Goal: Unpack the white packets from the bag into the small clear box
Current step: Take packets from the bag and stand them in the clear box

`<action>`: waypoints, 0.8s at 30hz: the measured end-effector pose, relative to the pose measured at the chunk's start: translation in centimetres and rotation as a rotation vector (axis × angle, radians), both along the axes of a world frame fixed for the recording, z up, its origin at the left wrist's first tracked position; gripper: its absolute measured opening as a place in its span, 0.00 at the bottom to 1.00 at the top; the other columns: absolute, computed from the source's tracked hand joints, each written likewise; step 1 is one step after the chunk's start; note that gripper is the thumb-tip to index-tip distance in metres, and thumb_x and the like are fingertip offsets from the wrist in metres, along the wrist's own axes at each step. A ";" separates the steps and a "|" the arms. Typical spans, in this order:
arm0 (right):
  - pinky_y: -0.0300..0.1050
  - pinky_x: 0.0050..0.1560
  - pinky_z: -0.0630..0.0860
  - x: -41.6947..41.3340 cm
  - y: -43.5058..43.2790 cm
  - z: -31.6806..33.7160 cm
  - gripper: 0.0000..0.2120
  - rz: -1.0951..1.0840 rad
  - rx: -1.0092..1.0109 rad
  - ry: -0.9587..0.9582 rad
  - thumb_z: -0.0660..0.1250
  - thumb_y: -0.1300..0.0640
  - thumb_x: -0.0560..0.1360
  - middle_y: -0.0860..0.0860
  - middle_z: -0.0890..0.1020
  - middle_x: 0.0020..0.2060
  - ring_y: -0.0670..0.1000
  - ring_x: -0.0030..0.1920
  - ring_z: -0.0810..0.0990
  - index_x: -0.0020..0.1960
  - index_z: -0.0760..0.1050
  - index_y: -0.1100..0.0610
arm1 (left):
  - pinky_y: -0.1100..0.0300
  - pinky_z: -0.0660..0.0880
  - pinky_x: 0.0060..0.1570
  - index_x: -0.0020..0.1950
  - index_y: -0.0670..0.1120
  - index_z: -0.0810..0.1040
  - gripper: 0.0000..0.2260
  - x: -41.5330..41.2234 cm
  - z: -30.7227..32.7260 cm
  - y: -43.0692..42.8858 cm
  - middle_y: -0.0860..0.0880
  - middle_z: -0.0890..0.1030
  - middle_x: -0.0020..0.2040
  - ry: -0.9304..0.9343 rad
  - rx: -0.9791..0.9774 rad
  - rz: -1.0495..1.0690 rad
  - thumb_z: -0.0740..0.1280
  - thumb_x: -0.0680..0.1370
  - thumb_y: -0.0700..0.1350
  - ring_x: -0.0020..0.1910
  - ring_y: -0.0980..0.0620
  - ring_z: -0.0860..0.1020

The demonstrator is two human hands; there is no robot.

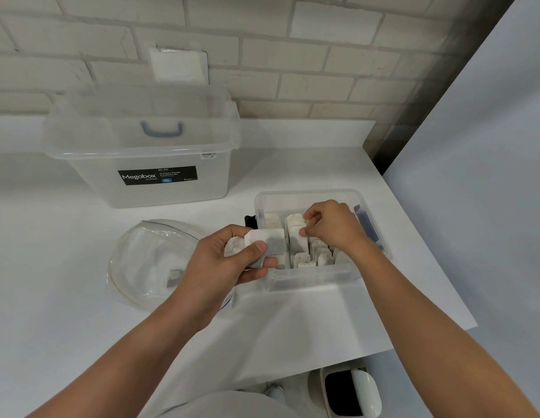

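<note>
The left hand [220, 267] gripped a few white packets [270, 245] just left of the small clear box [311, 277]. The right hand [332, 224] pinched a standing packet [295, 229] inside it. Beneath lay a white counter [81, 327], with a brick wall [292, 55] at the far side.

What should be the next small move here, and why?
Probably the right hand should release the white packet it pinches upright in the small clear box and reach for the packets the left hand holds at the box's left edge, since those are not yet inside.
</note>
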State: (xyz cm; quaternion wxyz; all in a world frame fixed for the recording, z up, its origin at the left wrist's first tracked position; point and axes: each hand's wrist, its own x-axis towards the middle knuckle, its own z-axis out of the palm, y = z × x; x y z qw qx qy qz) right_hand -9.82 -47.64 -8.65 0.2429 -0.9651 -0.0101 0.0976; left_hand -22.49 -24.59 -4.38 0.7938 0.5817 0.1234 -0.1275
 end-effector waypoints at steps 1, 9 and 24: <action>0.41 0.51 0.77 -0.6 0.0 0.8 0.13 -0.012 0.021 -0.056 0.79 0.51 0.71 0.46 0.85 0.45 0.46 0.48 0.83 0.54 0.84 0.52 | 0.59 0.83 0.42 0.55 0.38 0.79 0.07 0.0 0.0 0.0 0.37 0.85 0.50 -0.009 0.012 0.004 0.71 0.78 0.36 0.47 0.42 0.86; 0.47 0.51 0.83 -7.7 2.2 7.2 0.07 0.177 0.601 0.051 0.75 0.54 0.76 0.44 0.87 0.48 0.51 0.46 0.85 0.54 0.86 0.49 | 0.55 0.84 0.42 0.50 0.42 0.82 0.06 0.7 0.3 -0.2 0.41 0.85 0.47 -0.168 0.285 -0.096 0.75 0.75 0.36 0.41 0.44 0.87; 0.40 0.43 0.80 -10.7 1.9 4.8 0.12 0.017 0.652 -0.039 0.76 0.57 0.75 0.43 0.84 0.46 0.47 0.37 0.80 0.56 0.84 0.44 | 0.46 0.83 0.49 0.46 0.52 0.85 0.02 0.9 -0.3 -0.9 0.47 0.85 0.38 -0.230 0.529 -0.286 0.75 0.76 0.45 0.38 0.48 0.85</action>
